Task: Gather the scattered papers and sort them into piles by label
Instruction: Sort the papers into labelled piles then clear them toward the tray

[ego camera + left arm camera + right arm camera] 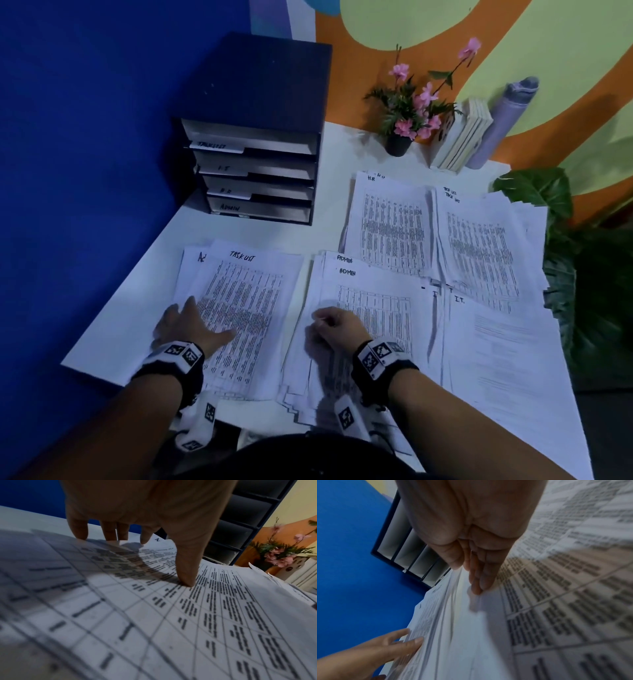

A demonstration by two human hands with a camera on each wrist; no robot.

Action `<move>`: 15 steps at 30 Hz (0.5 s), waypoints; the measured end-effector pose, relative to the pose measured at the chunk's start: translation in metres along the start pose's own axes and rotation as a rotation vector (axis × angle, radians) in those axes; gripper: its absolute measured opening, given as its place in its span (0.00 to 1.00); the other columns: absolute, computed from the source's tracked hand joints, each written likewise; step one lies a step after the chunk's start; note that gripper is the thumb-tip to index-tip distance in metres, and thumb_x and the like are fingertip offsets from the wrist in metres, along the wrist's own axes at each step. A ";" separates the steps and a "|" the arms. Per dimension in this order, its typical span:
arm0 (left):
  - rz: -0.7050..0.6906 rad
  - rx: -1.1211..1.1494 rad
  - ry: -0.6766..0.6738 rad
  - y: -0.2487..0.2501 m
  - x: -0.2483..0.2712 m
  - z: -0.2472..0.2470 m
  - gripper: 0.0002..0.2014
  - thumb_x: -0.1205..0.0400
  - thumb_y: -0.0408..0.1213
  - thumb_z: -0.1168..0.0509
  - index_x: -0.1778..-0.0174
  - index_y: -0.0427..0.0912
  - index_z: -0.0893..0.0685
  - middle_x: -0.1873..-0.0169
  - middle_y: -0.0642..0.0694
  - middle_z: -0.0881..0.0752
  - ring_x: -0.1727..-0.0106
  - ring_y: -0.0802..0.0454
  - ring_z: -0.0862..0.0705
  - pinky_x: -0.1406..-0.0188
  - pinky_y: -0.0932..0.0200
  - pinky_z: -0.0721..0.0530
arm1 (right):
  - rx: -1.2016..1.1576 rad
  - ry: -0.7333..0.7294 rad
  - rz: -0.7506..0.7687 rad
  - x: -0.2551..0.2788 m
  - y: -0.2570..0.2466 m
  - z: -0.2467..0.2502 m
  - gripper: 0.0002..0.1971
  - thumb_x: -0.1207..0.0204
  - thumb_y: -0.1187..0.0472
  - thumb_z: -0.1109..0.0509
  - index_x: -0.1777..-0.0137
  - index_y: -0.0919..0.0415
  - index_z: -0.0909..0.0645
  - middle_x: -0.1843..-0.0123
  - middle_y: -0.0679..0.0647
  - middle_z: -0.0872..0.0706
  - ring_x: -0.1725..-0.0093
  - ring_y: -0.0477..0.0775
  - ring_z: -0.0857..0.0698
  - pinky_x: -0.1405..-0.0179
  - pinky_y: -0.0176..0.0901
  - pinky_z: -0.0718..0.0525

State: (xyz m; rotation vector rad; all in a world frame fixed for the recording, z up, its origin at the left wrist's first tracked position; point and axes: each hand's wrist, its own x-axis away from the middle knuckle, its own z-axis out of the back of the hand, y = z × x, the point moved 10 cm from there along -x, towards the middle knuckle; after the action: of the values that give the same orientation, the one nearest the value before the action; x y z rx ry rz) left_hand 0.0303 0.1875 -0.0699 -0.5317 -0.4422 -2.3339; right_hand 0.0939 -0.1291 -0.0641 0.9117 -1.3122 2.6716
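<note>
- My left hand (185, 325), fingers spread flat, presses the TASK LIST sheet (246, 308) topping the pile at 7 o'clock.
- My right hand (337, 325) pinches the left edge of the ADMIN pile (373, 308), centre.
- H.R pile (390, 226) at 1 o'clock.

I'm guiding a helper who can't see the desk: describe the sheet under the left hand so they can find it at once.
Start at the dark paper tray in the desk's far left corner and come straight toward the person. The nearest pile there has the left hand flat on its top sheet, the only near sheet headed TASK LIST; the pile beside it reads ADMIN.
</note>
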 end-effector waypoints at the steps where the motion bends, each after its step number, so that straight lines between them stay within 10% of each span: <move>1: -0.008 -0.018 -0.015 -0.001 -0.001 0.001 0.65 0.45 0.72 0.25 0.17 0.51 0.49 0.19 0.40 0.42 0.20 0.34 0.40 0.27 0.32 0.31 | 0.019 -0.015 -0.010 -0.001 -0.004 -0.007 0.12 0.21 0.56 0.32 0.39 0.52 0.14 0.42 0.55 0.11 0.41 0.54 0.13 0.35 0.51 0.17; 6: -0.095 0.105 -0.080 -0.004 -0.006 0.002 0.62 0.38 0.53 0.18 0.16 0.49 0.53 0.21 0.40 0.34 0.23 0.38 0.30 0.28 0.42 0.27 | 0.006 0.006 -0.042 -0.005 -0.018 -0.028 0.18 0.23 0.48 0.31 0.37 0.56 0.17 0.44 0.57 0.11 0.43 0.57 0.13 0.38 0.53 0.16; 10: -0.380 0.413 -0.160 0.020 0.013 -0.001 0.40 0.20 0.26 0.34 0.16 0.50 0.47 0.21 0.49 0.36 0.23 0.48 0.32 0.27 0.59 0.34 | -0.051 0.084 -0.045 -0.006 -0.028 -0.030 0.15 0.22 0.53 0.30 0.40 0.61 0.21 0.46 0.57 0.12 0.45 0.58 0.14 0.43 0.51 0.16; 15: -0.415 0.330 -0.018 0.014 -0.001 0.017 0.23 0.15 0.37 0.40 0.23 0.44 0.30 0.28 0.39 0.25 0.30 0.42 0.24 0.29 0.50 0.27 | -0.223 0.286 -0.170 0.000 -0.018 -0.001 0.03 0.24 0.62 0.30 0.58 0.58 0.21 0.62 0.56 0.14 0.61 0.56 0.14 0.62 0.44 0.12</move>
State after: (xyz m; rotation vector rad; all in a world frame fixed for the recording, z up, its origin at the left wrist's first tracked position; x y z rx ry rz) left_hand 0.0446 0.1856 -0.0537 -0.3227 -1.0061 -2.5676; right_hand 0.0985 -0.1166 -0.0521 0.5625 -1.3608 2.3602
